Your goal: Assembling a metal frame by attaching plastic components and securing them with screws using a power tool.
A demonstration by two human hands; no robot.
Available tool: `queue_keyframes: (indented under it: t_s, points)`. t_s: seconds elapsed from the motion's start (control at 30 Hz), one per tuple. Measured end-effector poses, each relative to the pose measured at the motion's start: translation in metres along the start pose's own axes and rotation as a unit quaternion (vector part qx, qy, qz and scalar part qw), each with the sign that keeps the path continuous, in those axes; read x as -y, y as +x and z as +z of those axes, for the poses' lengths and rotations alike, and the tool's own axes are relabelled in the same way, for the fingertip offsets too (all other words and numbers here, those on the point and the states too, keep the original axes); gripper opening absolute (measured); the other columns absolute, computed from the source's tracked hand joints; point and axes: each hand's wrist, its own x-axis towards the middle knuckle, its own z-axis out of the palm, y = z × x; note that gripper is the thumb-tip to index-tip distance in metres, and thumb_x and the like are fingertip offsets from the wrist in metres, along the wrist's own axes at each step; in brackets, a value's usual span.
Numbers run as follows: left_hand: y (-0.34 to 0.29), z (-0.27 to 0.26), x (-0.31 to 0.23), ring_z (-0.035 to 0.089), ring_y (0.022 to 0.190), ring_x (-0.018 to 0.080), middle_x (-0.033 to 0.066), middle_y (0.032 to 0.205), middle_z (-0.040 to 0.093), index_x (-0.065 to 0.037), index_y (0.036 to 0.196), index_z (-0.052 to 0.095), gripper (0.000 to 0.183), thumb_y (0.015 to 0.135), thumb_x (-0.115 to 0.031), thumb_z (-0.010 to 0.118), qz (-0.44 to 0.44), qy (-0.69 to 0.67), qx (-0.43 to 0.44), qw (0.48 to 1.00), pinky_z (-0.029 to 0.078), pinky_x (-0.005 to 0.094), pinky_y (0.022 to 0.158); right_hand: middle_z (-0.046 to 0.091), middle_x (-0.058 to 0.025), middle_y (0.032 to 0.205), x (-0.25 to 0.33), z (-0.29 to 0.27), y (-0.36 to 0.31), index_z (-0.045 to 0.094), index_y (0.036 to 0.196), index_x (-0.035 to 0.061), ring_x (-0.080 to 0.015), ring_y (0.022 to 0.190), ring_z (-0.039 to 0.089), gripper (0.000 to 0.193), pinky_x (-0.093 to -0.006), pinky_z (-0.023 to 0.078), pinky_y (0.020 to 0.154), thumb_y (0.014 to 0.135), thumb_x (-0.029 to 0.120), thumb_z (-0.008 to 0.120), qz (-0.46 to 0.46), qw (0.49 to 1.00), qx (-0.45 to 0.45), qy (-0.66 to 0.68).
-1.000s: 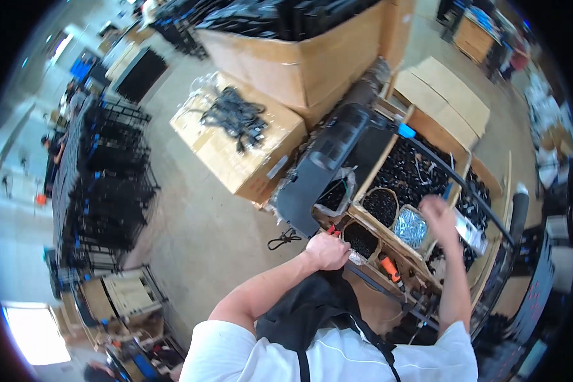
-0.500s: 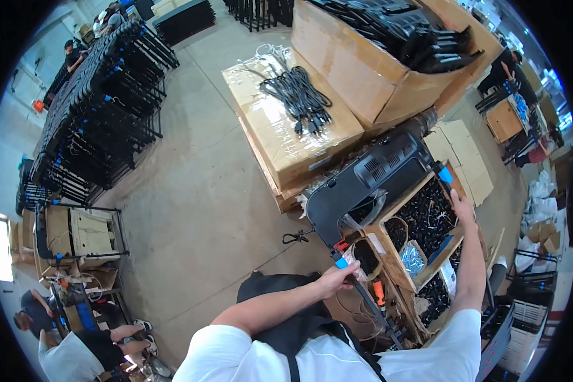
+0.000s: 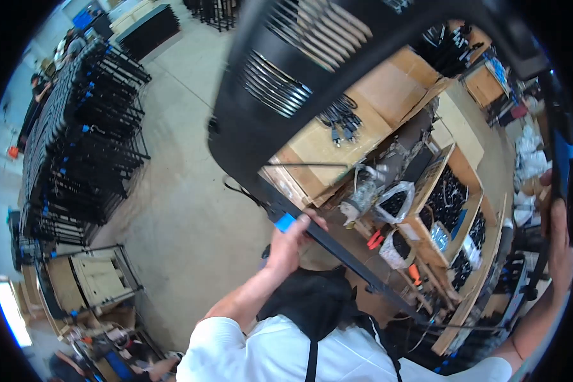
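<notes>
A large black frame (image 3: pixel 248 137) with a slotted cover and two long rails is raised in front of me, tilted. It looks like a treadmill frame. My left hand (image 3: pixel 290 242) is closed round its left rail, beside a band of blue tape (image 3: pixel 285 221). On the far right, my right hand (image 3: pixel 559 248) grips the other rail below another blue patch (image 3: pixel 563 162); its fingers are partly hidden. The cover hides part of the cardboard box (image 3: pixel 321 181) and some of the bundled black power cords (image 3: pixel 347 121) on it.
A wooden parts box (image 3: pixel 420 239) with black small parts stands under the frame, an orange-handled tool (image 3: pixel 415 274) beside it. Stacked black frames (image 3: pixel 76 153) line the left. A rack (image 3: pixel 92 280) stands lower left. A person (image 3: pixel 37 95) is at the far left.
The black frame has been lifted off the parts box toward me and now looms large. Both hands have kept hold; my right hand has swung out to the right, my left up and leftward.
</notes>
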Motion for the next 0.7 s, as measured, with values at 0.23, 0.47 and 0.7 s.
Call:
queue_keyframes:
  t_s: [0.23,0.47,0.7]
  points:
    - [0.088,-0.148,-0.175,0.075,0.097,0.0275,0.0145,0.111,0.075,-0.001,0.126,0.063,0.038,0.100,-0.027,0.066,0.101,0.145,-0.144,0.974,0.060,0.0428,0.084,0.066,-0.0063,0.100,0.121,0.106,-0.010,0.064,0.109,0.0026,-0.0190,0.086,0.064,0.020,-0.0335,0.052,0.077,0.091,0.010,0.069,0.053,0.972,0.166,0.161]
    - [0.221,-0.260,-0.210,0.069,0.099,0.0165,0.0035,0.107,0.074,-0.005,0.114,0.072,0.031,0.090,-0.021,0.082,0.096,0.272,-0.162,0.944,0.053,0.0388,0.091,0.073,-0.0041,0.104,0.137,0.348,-0.069,0.071,0.106,0.0089,-0.0162,0.096,0.069,0.027,-0.0339,0.055,0.091,0.083,0.002,0.082,0.161,0.896,0.326,0.257]
    - [0.327,-0.318,-0.211,0.065,0.094,0.0182,0.0055,0.101,0.075,-0.004,0.108,0.072,0.037,0.079,-0.017,0.092,0.060,0.383,-0.201,0.900,0.049,0.0379,0.091,0.073,-0.0067,0.111,0.144,0.613,-0.138,0.069,0.110,0.0079,-0.0167,0.102,0.069,0.031,-0.0356,0.056,0.090,0.083,0.005,0.083,0.066,0.888,0.149,0.430]
